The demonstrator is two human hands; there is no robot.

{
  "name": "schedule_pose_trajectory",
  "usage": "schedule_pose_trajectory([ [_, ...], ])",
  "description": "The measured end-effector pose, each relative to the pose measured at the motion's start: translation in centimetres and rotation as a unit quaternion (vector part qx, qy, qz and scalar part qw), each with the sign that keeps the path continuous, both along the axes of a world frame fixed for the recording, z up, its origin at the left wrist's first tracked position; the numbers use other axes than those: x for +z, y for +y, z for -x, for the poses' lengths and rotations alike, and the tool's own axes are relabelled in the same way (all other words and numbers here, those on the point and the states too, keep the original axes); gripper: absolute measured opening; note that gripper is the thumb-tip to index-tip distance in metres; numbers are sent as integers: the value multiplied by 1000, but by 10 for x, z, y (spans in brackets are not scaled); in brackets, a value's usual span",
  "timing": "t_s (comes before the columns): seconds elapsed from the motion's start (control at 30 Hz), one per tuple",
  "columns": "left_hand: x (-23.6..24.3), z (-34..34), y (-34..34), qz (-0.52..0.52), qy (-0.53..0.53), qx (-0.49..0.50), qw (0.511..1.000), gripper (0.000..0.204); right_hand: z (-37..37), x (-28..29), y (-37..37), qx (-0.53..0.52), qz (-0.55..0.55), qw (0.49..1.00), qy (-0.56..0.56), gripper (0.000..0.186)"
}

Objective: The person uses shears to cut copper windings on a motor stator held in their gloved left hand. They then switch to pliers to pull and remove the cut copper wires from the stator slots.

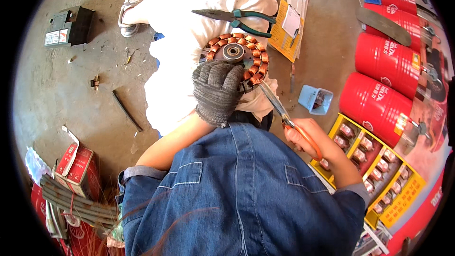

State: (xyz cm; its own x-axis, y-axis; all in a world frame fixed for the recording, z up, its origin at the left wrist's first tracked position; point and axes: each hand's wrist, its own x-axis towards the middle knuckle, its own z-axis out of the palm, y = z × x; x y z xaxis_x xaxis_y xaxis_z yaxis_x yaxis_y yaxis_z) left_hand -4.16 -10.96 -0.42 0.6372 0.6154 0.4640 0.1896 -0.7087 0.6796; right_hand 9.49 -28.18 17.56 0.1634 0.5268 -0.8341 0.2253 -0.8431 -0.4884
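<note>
A ring-shaped motor stator (258, 61) with copper coil windings and a round bearing (233, 52) at its middle rests over the white cloth (175, 57) on my lap. My left hand (217, 87), in a dark grey knit glove, is closed on the stator's near-left side; the glove covers part of the windings. Bare, my right hand (303, 137) grips long-nose pliers (274, 99) with orange handles. Their tips touch or nearly touch the coil at the stator's near-right edge. Beyond the stator lie green-handled long-nose pliers (234, 15) on the cloth.
Red drums (379, 99) line the right, beside a yellow rack (348, 151) of small packed parts. A blue plastic container (315, 99) and papers (286, 28) are nearer. On the left floor sit a black box (71, 26), a dark strip (127, 110) and a red carton (78, 168).
</note>
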Motion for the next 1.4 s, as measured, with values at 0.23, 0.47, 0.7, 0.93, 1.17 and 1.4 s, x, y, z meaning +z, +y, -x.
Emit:
schedule_pose_trajectory([
  [0.23,1,1,0,12,-22,-14,1000,35,-7,41,42,30,142,989,-17,64],
  [0.47,-1,1,1,15,-36,-27,999,35,-16,53,69,-6,223,974,32,69],
  [0.7,1,2,3,14,-37,-36,999,34,-36,61,92,-12,281,957,74,76],
  [0.93,3,2,4,16,-36,-34,999,34,-38,64,101,28,291,955,52,78],
  [1.17,3,3,5,16,-41,-39,998,36,-30,61,93,31,266,963,20,70],
  [1.4,0,0,4,46,-30,-32,998,35,-10,32,59,158,135,969,-134,55],
])
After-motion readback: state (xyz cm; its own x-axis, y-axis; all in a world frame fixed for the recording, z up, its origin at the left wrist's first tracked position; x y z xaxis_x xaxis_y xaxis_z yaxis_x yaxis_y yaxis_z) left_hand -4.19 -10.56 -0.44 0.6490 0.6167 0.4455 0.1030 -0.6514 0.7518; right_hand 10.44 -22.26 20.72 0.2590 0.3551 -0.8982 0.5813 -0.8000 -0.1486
